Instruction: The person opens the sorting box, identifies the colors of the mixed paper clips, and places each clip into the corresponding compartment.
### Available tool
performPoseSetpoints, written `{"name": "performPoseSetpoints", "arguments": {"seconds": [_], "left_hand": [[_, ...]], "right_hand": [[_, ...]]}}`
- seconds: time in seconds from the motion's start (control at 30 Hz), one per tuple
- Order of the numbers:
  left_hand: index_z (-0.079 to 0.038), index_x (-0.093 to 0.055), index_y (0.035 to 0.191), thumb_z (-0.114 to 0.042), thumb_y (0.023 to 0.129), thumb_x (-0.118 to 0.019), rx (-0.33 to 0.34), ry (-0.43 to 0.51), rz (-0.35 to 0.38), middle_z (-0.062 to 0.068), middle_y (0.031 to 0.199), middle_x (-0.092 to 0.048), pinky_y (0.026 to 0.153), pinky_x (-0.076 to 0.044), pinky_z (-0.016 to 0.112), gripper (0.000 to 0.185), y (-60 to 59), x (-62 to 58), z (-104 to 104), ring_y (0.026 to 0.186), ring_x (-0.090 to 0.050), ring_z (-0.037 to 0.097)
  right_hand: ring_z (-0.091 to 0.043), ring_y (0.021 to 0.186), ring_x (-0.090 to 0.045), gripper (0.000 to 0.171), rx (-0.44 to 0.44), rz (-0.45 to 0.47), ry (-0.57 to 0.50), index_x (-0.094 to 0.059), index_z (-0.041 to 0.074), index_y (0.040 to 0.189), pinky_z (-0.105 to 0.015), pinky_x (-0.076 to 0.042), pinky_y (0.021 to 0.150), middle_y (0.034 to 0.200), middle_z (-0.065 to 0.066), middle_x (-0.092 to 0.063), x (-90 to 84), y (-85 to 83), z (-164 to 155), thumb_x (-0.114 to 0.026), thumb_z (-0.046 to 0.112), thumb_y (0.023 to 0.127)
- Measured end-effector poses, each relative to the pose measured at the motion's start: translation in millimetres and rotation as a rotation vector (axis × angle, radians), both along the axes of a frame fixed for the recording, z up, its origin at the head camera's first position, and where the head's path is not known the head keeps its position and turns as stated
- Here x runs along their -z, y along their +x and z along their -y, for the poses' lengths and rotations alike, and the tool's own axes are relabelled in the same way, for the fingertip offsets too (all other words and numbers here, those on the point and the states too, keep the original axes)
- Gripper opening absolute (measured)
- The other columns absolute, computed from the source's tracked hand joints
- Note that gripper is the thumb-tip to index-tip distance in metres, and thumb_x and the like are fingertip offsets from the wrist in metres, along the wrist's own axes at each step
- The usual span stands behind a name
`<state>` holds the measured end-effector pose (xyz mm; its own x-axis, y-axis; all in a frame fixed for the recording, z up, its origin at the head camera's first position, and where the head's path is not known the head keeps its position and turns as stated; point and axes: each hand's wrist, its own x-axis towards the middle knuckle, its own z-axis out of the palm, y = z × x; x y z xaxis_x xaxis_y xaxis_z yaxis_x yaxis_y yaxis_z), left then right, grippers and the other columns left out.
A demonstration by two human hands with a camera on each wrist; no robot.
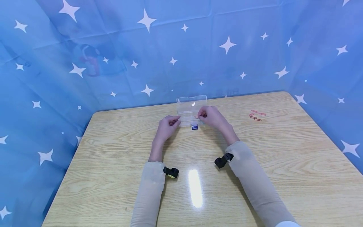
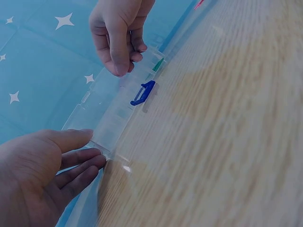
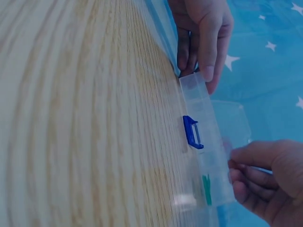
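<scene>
A clear plastic compartment box (image 1: 189, 121) stands on the wooden table (image 1: 119, 157) with its lid (image 1: 191, 104) raised and a blue latch (image 1: 194, 126) at the front. My left hand (image 1: 176, 119) holds the box's left end between thumb and fingers (image 2: 87, 163). My right hand (image 1: 200, 115) hovers over the box's right part and pinches a small red paper clip (image 1: 196, 117). In the right wrist view the right hand (image 3: 234, 165) curls at the box (image 3: 203, 113) beside a green item (image 3: 206, 189) inside. The left wrist view shows the right hand (image 2: 124, 64) above the latch (image 2: 143, 93).
Several red paper clips (image 1: 256, 115) lie loose on the table to the right of the box. A blue star-patterned cloth (image 1: 113, 56) hangs behind and on both sides. Black wrist cameras (image 1: 171, 172) sit on both forearms.
</scene>
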<state>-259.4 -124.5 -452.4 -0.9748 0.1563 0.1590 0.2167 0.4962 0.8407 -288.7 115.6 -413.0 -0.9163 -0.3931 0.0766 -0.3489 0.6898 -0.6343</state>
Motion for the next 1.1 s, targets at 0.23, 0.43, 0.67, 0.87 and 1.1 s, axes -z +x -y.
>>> {"name": "performPoseSetpoints", "arguments": {"seconds": [0.23,0.43,0.67,0.87,1.1], "left_hand": [[-0.001,-0.068,0.128,-0.013,0.100,-0.065,0.002,0.002,-0.004,0.013,0.113,-0.067,0.092,-0.055,0.034,0.030,-1.0,0.1,0,0.104,-0.065,0.024],[-0.002,-0.069,0.128,-0.013,0.100,-0.065,-0.002,0.001,-0.005,0.012,0.112,-0.067,0.091,-0.055,0.034,0.030,-0.7,0.4,-1,0.103,-0.065,0.024],[-0.003,-0.069,0.128,-0.015,0.101,-0.065,-0.001,-0.006,-0.007,0.012,0.113,-0.067,0.090,-0.056,0.035,0.031,-0.1,1.1,0,0.103,-0.065,0.024],[-0.004,-0.069,0.128,-0.015,0.101,-0.065,-0.004,-0.001,-0.005,0.012,0.113,-0.068,0.090,-0.056,0.035,0.030,0.5,-0.1,1,0.103,-0.065,0.023],[-0.003,-0.069,0.128,-0.015,0.101,-0.065,0.002,0.006,-0.008,0.012,0.113,-0.067,0.090,-0.056,0.035,0.030,0.9,-0.2,0,0.103,-0.065,0.024]], "right_hand": [[-0.025,0.090,-0.066,0.010,0.009,0.005,-0.016,-0.069,0.000,0.102,-0.037,-0.056,0.082,0.096,-0.013,-0.070,0.3,0.2,-1,-0.062,0.006,0.098],[-0.025,0.091,-0.065,0.011,0.015,0.027,-0.031,-0.069,0.000,0.103,-0.038,-0.055,0.083,0.097,-0.012,-0.069,-0.2,2.3,-4,-0.062,0.008,0.099],[-0.025,0.092,-0.064,0.012,0.015,0.022,-0.042,-0.069,0.000,0.104,-0.039,-0.055,0.084,0.098,-0.012,-0.069,-2.4,5.6,-9,-0.062,0.008,0.099],[-0.026,0.091,-0.064,0.013,0.016,-0.004,-0.048,-0.069,-0.001,0.104,-0.040,-0.055,0.082,0.097,-0.012,-0.069,-3.5,7.5,-15,-0.062,0.008,0.099],[-0.025,0.089,-0.063,0.012,0.029,-0.016,-0.043,-0.069,0.000,0.103,-0.039,-0.054,0.081,0.097,-0.012,-0.068,-2.7,10.4,-24,-0.063,0.009,0.098]]}}
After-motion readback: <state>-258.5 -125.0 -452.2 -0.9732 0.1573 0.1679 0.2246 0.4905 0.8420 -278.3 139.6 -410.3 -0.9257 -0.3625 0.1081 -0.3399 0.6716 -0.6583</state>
